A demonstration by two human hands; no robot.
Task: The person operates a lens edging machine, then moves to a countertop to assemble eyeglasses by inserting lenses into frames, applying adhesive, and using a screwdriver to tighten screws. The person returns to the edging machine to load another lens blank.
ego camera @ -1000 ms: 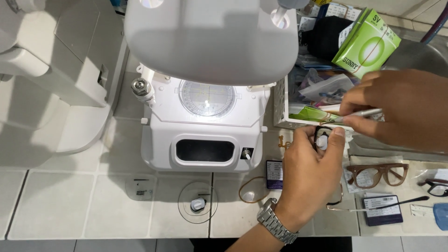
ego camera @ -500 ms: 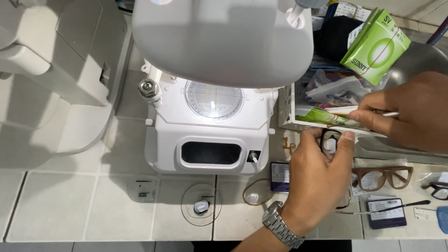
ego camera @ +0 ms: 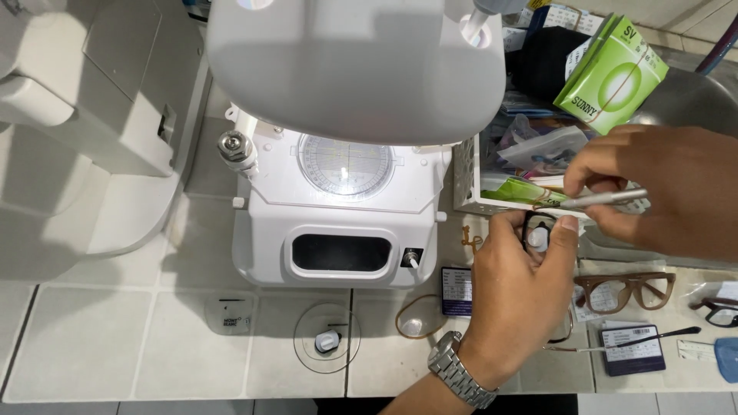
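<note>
Hands clenched, left (ego camera: 516,286) on dark-rimmed lens (ego camera: 538,234), right (ego camera: 661,192) on silver pen (ego camera: 603,200), below green box (ego camera: 611,73).

Your left hand (ego camera: 516,303), wristwatch (ego camera: 462,378) on the wrist, pinches a dark-rimmed eyeglass frame (ego camera: 538,230) at its 12 o'clock. Your right hand (ego camera: 661,188) holds a slim silver tool (ego camera: 603,200) just over that frame. The white lens machine (ego camera: 342,211) sits at 9 o'clock of your hands; brown glasses (ego camera: 626,290) lie at 4 o'clock, and a clear round lens (ego camera: 327,338) rests at 7 o'clock.
</note>
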